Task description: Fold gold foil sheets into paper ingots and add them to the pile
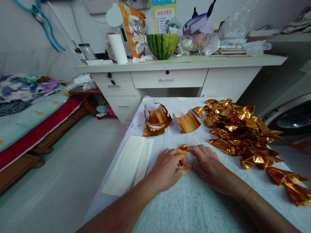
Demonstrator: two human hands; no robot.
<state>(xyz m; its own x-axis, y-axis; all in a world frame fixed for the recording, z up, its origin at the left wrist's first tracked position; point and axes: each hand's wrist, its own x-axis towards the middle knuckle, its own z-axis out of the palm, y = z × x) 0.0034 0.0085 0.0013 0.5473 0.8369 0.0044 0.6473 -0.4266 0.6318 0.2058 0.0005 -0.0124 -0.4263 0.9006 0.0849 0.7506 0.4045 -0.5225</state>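
Observation:
Between my two hands lies a small sheet of gold foil paper [182,149], its pale back facing up in the middle and gold showing at its folded ends. My left hand [166,168] has thumb and fingers closed on its left side. My right hand [209,165] grips the opposite side, thumb below and fingers above. Just beyond, a single curled gold sheet [188,123] sits beside a curled stack of gold foil sheets [156,118]. To the right spreads a heap of folded gold foil pieces [233,124]. Flat white paper [125,165] lies left of my left hand.
A pale cloth [167,210] covers the table. Behind it stands a white desk [167,77] bearing half a watermelon [162,46], an orange snack bag [136,32] and a white roll [118,48]. At left is a bed [39,123]; at right, a front-loading washing machine [291,106].

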